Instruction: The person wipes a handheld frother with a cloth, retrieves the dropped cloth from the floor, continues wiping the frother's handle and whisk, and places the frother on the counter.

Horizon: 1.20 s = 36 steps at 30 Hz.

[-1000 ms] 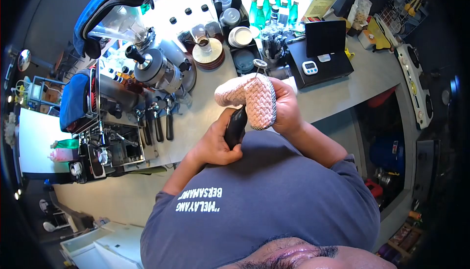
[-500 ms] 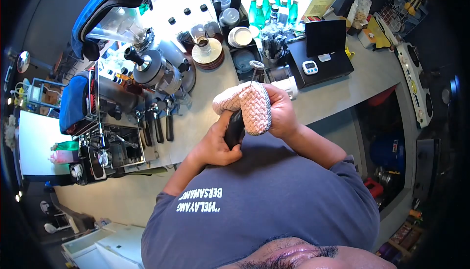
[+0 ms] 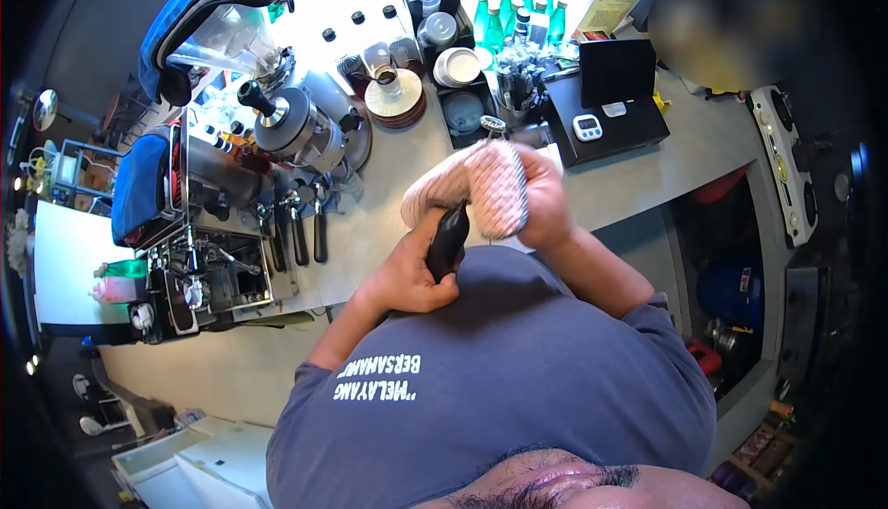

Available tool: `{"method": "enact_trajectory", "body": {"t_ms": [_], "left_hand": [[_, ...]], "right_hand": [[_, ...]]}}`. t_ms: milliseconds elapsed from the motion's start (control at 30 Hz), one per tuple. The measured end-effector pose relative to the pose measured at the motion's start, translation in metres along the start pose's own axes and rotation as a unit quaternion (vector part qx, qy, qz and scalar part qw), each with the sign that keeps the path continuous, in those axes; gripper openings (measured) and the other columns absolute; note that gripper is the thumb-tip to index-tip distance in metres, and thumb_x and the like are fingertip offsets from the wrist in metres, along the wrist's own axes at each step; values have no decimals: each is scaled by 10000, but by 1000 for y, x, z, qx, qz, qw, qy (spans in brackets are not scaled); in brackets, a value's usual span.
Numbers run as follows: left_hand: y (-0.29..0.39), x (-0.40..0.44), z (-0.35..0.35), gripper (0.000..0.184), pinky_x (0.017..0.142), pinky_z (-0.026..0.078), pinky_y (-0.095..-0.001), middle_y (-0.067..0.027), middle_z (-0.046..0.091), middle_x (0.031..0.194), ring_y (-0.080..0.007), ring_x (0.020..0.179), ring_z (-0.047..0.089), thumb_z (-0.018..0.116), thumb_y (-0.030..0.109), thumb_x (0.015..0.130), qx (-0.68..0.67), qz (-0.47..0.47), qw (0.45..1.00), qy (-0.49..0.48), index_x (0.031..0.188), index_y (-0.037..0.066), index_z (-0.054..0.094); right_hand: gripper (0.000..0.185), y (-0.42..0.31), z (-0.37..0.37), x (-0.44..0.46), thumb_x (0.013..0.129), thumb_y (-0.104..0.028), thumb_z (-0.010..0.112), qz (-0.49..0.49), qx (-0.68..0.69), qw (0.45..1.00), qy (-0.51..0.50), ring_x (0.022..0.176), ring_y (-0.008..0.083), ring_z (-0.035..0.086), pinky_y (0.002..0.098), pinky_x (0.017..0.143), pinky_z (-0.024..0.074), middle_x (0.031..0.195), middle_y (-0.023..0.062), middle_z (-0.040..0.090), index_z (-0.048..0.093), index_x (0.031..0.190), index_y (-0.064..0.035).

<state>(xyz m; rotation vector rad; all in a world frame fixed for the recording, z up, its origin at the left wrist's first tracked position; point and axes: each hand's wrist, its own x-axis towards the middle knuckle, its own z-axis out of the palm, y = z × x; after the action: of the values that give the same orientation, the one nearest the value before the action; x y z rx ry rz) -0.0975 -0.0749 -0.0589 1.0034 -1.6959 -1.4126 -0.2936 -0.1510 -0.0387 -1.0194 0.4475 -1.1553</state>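
My left hand (image 3: 407, 268) is wrapped round a black handle (image 3: 448, 242) in front of my chest. A pink and white woven cloth (image 3: 499, 190) is folded over something at the top of the handle; what lies under it is hidden. My right hand (image 3: 544, 199) is pressed against the cloth's right side, its fingers partly hidden and slightly blurred. Just beyond the cloth's upper edge, a small round dial (image 3: 493, 124) shows.
Portafilters (image 3: 319, 227) and a grinder (image 3: 301, 134) stand to the left. Ahead are a glass on stacked discs (image 3: 393, 97), dark bottles (image 3: 400, 46), white lids (image 3: 457, 68), green bottles (image 3: 495, 28) and a black box (image 3: 610, 134) with a timer (image 3: 587, 127).
The cloth and my right hand dipped toward my chest, then moved back up and slightly right. The dial shifted with them. My left hand has stayed nearly in place.
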Motion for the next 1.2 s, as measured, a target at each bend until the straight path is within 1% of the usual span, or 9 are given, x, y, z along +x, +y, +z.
{"method": "enact_trajectory", "body": {"t_ms": [133, 333, 600, 733, 900, 1033, 1067, 1133, 1200], "left_hand": [[-4, -1, 1, 642, 672, 460, -253, -35, 539, 860, -96, 730, 532, 599, -21, 709, 14, 17, 999, -31, 1312, 44, 387], [-8, -9, -6, 751, 772, 468, -299, -62, 552, 1035, -137, 849, 547, 673, 102, 709, 100, 80, 992, 1, 1380, 24, 346], [-3, 2, 1, 594, 612, 448, -228, -36, 524, 868, -104, 688, 515, 605, 7, 711, -9, 5, 992, -124, 1267, 46, 398], [17, -1, 11, 627, 669, 445, -215, -33, 518, 879, -109, 736, 519, 522, -76, 668, 11, 1, 975, -224, 1274, 45, 418], [8, -21, 2, 564, 650, 459, -256, -53, 536, 872, -118, 713, 542, 550, -30, 654, 28, 41, 926, -375, 1201, 35, 431], [-6, -63, 3, 751, 676, 484, -279, -80, 561, 920, -144, 742, 565, 573, -3, 654, -26, 71, 896, -437, 1369, 12, 344], [-2, -79, 4, 796, 684, 488, -283, -87, 568, 928, -150, 751, 570, 577, 1, 655, -58, 56, 898, -433, 1407, 7, 317], [-18, -90, 5, 831, 746, 513, -302, -123, 605, 974, -183, 837, 616, 620, 46, 682, -86, 71, 841, -530, 1438, -11, 281], [-14, -108, 18, 877, 778, 518, -309, -123, 618, 1012, -193, 909, 635, 755, 170, 728, -112, 71, 784, -607, 1443, -45, 295]], "right_hand": [[284, -10, -5, 5, 878, -51, 684, -63, 35, 997, -3, 941, 116, 651, 283, 851, 541, 1058, 68, 694, 645, 1150, 20], [316, 46, -45, -17, 950, -180, 610, 93, 135, 985, -48, 1011, 163, 639, 331, 906, 521, 1119, 75, 675, 630, 1206, 5], [279, 11, -3, -67, 992, -197, 596, -116, 84, 990, -9, 977, 83, 594, 268, 880, 498, 1087, 6, 648, 600, 1215, -29], [115, 6, 19, -95, 971, -107, 576, -294, -115, 924, 215, 883, 54, 530, 264, 817, 469, 947, -32, 634, 630, 1049, -42], [115, 34, 86, -147, 978, -119, 563, -351, -37, 901, 252, 902, 80, 561, 266, 825, 472, 920, -55, 599, 632, 1020, -38], [124, 57, 151, -209, 940, -92, 606, -273, -133, 849, 433, 906, 81, 583, 262, 838, 483, 924, -7, 661, 661, 1032, -31], [126, 71, 154, -223, 992, -144, 574, -275, -101, 846, 446, 813, 71, 598, 240, 693, 505, 856, 11, 641, 637, 1020, -39], [116, 89, 174, -246, 984, -130, 581, -360, -179, 721, 564, 764, 66, 591, 229, 643, 499, 861, 6, 632, 631, 1046, -46], [137, 97, 223, -282, 973, -131, 600, -309, -115, 758, 563, 784, 68, 589, 225, 643, 496, 902, 9, 635, 625, 1076, -44]]}}
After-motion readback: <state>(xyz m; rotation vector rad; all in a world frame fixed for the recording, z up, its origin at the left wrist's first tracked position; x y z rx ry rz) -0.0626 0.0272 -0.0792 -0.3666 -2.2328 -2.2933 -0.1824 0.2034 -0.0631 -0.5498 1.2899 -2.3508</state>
